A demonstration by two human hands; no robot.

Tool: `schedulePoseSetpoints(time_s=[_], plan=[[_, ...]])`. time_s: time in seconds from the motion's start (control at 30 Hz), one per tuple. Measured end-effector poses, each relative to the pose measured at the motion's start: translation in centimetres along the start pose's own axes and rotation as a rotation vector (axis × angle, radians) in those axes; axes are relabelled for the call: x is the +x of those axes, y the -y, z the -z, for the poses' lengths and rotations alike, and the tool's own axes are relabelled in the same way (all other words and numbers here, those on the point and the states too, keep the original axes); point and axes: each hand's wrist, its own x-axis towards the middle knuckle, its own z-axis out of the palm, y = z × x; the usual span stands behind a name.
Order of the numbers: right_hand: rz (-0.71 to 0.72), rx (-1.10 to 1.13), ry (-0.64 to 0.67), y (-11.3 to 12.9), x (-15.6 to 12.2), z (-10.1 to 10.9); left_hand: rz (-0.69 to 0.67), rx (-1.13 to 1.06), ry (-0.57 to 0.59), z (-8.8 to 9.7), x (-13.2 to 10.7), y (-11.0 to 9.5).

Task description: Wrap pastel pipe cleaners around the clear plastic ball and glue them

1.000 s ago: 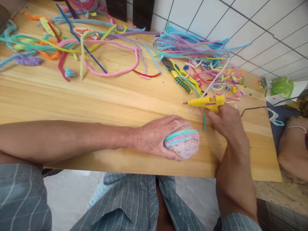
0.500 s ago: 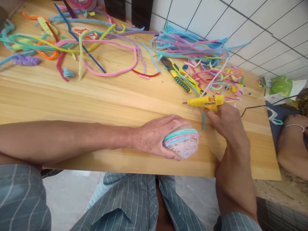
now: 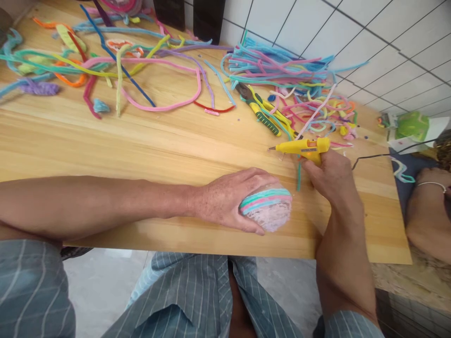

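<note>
Ball (image 3: 271,216) sits by the table's (image 3: 141,145) near edge, contact beneath hidden; green, pink and blue bands run left-right, rising slightly rightward. Left hand (image 3: 230,199) has it, fingers spread wide round its left and far side. Glue gun (image 3: 301,147) just beyond, nozzle pointing left, long axis roughly parallel to that edge; right hand (image 3: 331,176) wrapped tight on its grip. Pliers (image 3: 266,115) and fuzzy stems (image 3: 278,65) farther back.

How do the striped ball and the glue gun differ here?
The ball is rounded; the glue gun has a narrow tip. The ball is pale with green, pink and blue stripes; the glue gun is mostly yellow. The left grip holds the ball, the right grip the glue gun. Both are held.
</note>
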Motion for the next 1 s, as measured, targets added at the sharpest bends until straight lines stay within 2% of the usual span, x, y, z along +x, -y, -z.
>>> schedulePoseSetpoints(time_s=[0.27, 0.5, 0.67, 0.87, 1.0], plan=[[-0.077, 0.040, 0.022, 1.0, -0.3, 1.0, -0.012, 0.014, -0.001, 0.0, 0.0, 0.1], [-0.054, -0.011, 0.063, 0.8, -0.2, 0.5, -0.035, 0.052, -0.006, -0.1, -0.1, 0.2], [-0.059, 0.017, 0.027, 1.2, -0.1, 0.7, -0.042, 0.053, -0.017, -0.1, -0.1, 0.1], [-0.122, -0.029, 0.061, 2.0, -0.3, 1.5, -0.001, 0.021, 0.002, -0.1, 0.0, 0.1], [-0.122, -0.064, 0.076, 1.6, -0.3, 1.5, 0.008, 0.006, 0.004, -0.1, 0.0, 0.1]])
